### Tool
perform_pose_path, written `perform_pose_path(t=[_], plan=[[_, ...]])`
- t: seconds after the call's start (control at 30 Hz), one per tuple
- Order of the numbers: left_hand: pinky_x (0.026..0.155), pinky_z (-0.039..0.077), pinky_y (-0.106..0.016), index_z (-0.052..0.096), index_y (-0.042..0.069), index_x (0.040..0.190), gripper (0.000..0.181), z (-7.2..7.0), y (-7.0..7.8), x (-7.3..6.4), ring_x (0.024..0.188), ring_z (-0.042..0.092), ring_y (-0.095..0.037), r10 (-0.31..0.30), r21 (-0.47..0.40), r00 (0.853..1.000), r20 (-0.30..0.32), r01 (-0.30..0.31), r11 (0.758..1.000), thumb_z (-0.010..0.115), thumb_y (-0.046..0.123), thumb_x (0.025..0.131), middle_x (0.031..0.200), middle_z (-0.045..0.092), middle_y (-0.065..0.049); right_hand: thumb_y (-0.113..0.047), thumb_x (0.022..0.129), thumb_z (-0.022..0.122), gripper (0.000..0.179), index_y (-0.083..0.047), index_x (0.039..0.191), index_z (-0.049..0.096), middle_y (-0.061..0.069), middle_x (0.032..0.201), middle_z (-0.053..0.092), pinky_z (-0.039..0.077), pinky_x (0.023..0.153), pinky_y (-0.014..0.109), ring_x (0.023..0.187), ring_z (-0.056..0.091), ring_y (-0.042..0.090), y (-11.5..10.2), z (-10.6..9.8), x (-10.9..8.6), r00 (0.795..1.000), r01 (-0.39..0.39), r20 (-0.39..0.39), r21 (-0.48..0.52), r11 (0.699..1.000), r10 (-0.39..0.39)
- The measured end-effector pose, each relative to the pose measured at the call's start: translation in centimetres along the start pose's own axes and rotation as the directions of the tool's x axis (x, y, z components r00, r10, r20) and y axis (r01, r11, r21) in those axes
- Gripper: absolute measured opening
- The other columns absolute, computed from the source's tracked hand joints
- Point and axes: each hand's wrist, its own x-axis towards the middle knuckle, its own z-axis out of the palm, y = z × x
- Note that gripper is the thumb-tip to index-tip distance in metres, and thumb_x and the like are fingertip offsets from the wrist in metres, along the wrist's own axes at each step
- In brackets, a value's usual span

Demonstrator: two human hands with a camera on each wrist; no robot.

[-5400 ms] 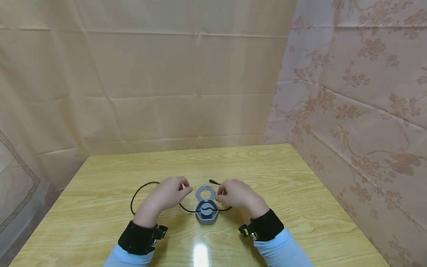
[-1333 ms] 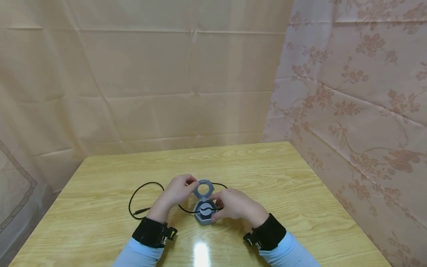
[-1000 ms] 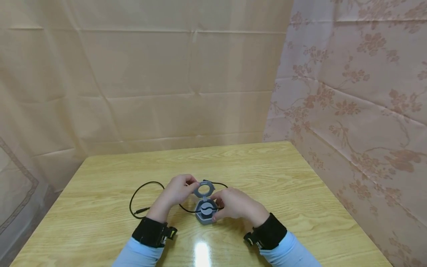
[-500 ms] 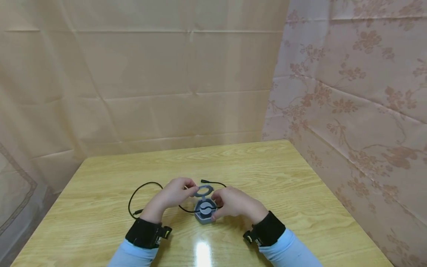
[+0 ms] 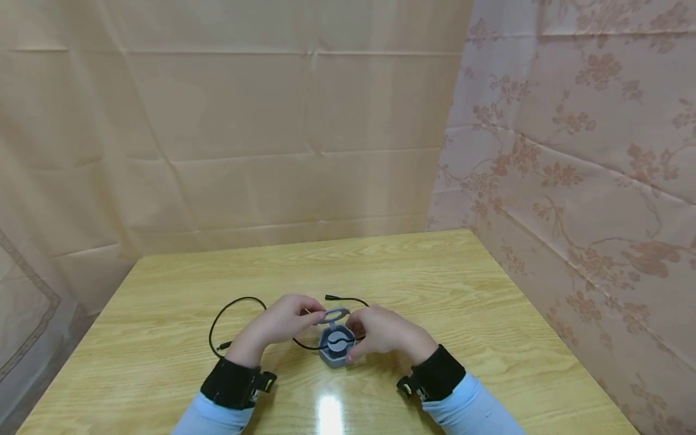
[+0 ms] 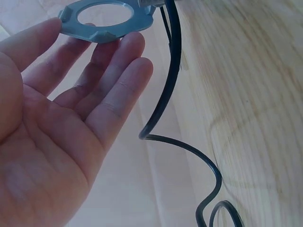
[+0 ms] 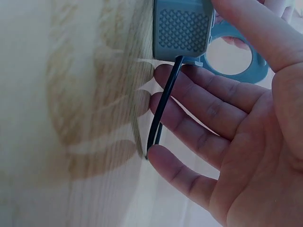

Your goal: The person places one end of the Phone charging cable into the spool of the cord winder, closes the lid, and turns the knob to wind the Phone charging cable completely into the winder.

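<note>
A grey hexagonal cable winder case [image 5: 333, 361] stands on the table with its ring-shaped lid [image 6: 128, 30] raised on the hinge at the back. My left hand [image 5: 287, 316] pinches the lid's left edge between thumb and fingers. At the case's right side, my right hand [image 5: 387, 331] grips the body, thumb at the front and fingers behind; its textured side wall [image 7: 183, 30] shows in the right wrist view. A black cable [image 6: 175, 52] runs across the round hub [image 5: 337, 342] inside the case and leaves on both sides. The right hand's fingers hide part of it.
To the left, the cable forms a wide loop [image 5: 211, 329] with a plug end [image 5: 225, 345] beside the left forearm. Its other connector [image 5: 330, 297] lies behind the case. The wooden table [image 5: 435, 266] meets hanging cloths at the back and right.
Earlier the lid lay back and both hands were off the case. Since then the left hand has lifted the lid and tipped it forward, while the right hand has taken hold of the body.
</note>
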Motion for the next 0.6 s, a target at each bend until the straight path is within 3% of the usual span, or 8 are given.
perform_pose_path(t=[0.33,0.6], plan=[[0.08,0.053,-0.039,0.076,0.014,0.111,0.022,0.09,0.05,-0.45,0.094,0.063,-0.014,0.039,0.033,0.999,0.008,-0.039,0.999,0.063,0.03,0.103,0.102,0.067,0.006,-0.034,0.073,0.093,0.054,-0.012,0.117,0.071,-0.011,0.104,0.07,0.051,0.092,0.029,0.099,0.064,0.004,0.72,0.11,0.17,0.999,0.047,0.006,0.03,0.998,-0.047],[0.078,0.053,-0.036,0.077,0.015,0.107,0.016,0.24,0.06,-0.74,0.092,0.063,-0.013,0.086,0.012,0.994,0.065,-0.087,0.996,0.068,0.026,0.1,0.1,0.067,0.008,-0.029,0.073,0.093,0.051,-0.011,0.114,0.069,-0.01,0.104,0.069,0.051,0.091,0.029,0.098,0.064,0.007,0.89,0.05,0.08,0.999,0.044,0.003,0.049,0.998,-0.044]])
